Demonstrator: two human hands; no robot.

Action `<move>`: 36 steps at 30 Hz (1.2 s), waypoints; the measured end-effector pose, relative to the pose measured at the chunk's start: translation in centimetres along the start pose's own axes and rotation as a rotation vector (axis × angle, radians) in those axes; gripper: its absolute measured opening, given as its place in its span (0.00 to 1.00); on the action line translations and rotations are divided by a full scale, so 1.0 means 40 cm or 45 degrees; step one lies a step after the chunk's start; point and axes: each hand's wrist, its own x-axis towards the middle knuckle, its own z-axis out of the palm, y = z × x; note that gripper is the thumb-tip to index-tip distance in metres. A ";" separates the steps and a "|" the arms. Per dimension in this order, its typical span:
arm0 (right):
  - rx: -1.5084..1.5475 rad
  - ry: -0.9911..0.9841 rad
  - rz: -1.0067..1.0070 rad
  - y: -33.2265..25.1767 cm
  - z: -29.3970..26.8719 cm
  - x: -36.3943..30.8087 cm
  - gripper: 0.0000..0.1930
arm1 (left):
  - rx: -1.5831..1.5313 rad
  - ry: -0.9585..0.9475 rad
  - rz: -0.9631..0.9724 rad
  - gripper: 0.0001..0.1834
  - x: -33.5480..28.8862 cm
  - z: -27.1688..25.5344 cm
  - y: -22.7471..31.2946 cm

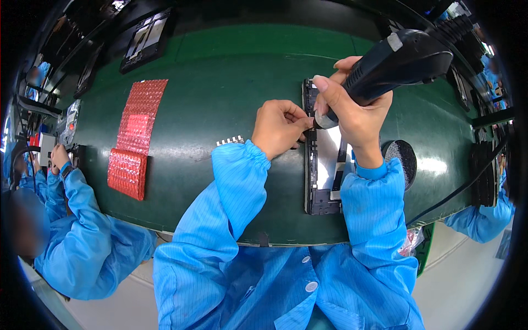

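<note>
A tablet-like device [329,165] with a black frame and a silvery inner panel lies on the green work table, right of the middle. My right hand [358,118] grips a black corded hot air gun [393,65], its metal nozzle [326,121] pointing down and left at the device's left edge. Just beside the nozzle, my left hand [278,126] is closed in a pinch at that same edge. Whatever lies between its fingertips is too small to make out. The hand with the gun covers part of the device.
Red bubble-wrap packaging [132,143] lies to the left. A strip of small white pieces [230,140] sits by my left cuff. Right of the device is a round black object [402,160]. A black cable [456,191] crosses the right side. A co-worker [82,236] sits at the left.
</note>
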 end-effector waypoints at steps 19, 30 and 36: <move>-0.256 -0.152 -0.079 0.006 0.002 -0.013 0.14 | 0.016 0.010 0.051 0.04 0.004 0.006 -0.004; -0.132 0.056 -0.149 -0.163 -0.186 -0.027 0.26 | 0.062 -0.005 0.004 0.16 -0.009 0.019 0.011; 0.042 0.342 -0.163 -0.190 -0.363 -0.126 0.17 | 0.119 0.030 0.004 0.22 -0.024 -0.003 0.021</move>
